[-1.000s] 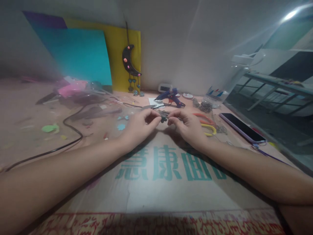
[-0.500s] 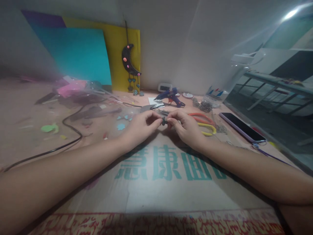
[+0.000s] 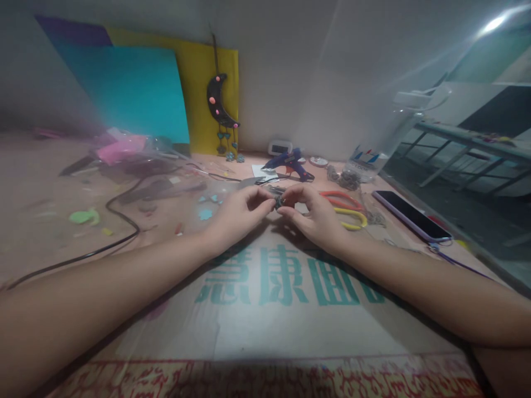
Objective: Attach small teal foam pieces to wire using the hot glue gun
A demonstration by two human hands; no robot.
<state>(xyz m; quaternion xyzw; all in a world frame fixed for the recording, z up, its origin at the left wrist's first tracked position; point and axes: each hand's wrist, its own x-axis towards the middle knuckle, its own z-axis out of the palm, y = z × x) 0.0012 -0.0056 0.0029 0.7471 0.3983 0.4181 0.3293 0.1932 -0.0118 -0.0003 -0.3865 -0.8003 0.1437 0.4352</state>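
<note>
A small dark grey-green piece [image 3: 278,202], too small to make out its kind, is held above the middle of the table. My left hand [image 3: 244,213] pinches it between thumb and forefinger. From the other side, my right hand [image 3: 317,215] is closed on it, thumb below and forefinger above. Just behind the fingers lie pliers with red [image 3: 342,197] and yellow handles [image 3: 352,219], their jaws partly hidden. Light-blue flower-shaped pieces [image 3: 205,214] rest left of my left hand.
A blue glue gun [image 3: 288,163] stands behind my hands. A phone [image 3: 410,214] lies at the right, near a coil of twine [image 3: 346,178]. A black cord [image 3: 124,215] crosses the left side. A moon ornament [image 3: 218,102] hangs before yellow card [image 3: 194,99].
My right thumb and forefinger have shifted their grip, spreading wider around the small dark piece. My left hand has stayed nearly still.
</note>
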